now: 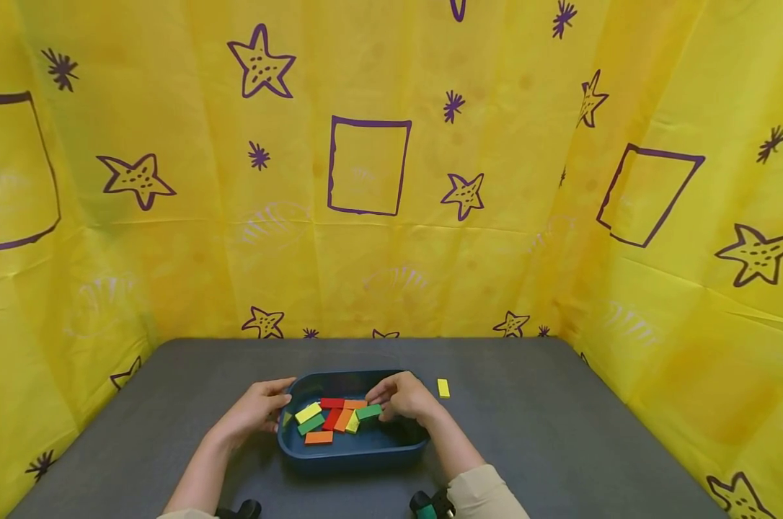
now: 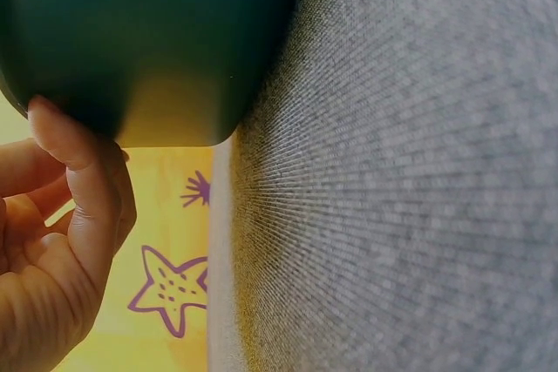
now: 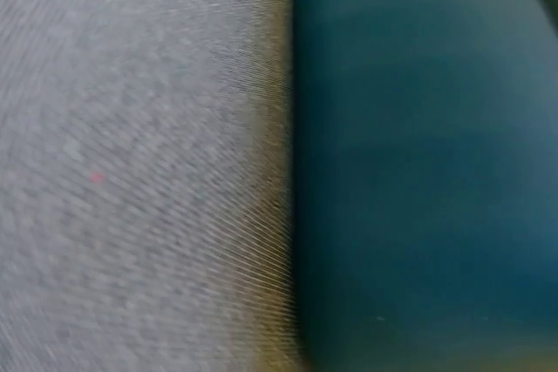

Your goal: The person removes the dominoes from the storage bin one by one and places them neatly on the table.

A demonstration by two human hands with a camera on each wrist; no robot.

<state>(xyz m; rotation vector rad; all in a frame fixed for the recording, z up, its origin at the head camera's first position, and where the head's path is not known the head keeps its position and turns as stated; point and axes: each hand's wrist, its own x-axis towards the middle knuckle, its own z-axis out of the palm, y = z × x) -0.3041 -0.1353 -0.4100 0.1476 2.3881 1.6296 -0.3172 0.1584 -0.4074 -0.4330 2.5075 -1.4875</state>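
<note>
A dark blue tub [image 1: 352,458] with rounded corners holds several small red, orange, yellow and green blocks. At its left end my left hand [image 1: 251,409] grips the rim; in the left wrist view a fingertip presses the tub's [image 2: 192,32] outer wall. My right hand [image 1: 406,398] reaches over the right side into the tub. Its thumb and fingers pinch the right end of a green block [image 1: 368,412], which overlaps a yellow block [image 1: 352,422] and an orange block [image 1: 342,420]. The right wrist view catches only the tub's wall [image 3: 418,172], not the hand.
A single yellow block [image 1: 443,388] lies on the dark grey table [image 1: 528,432] to the right of the tub. Yellow curtains [image 1: 391,288] with purple drawings surround the table at the back and sides. Black wrist gear [image 1: 433,503] shows near the right sleeve.
</note>
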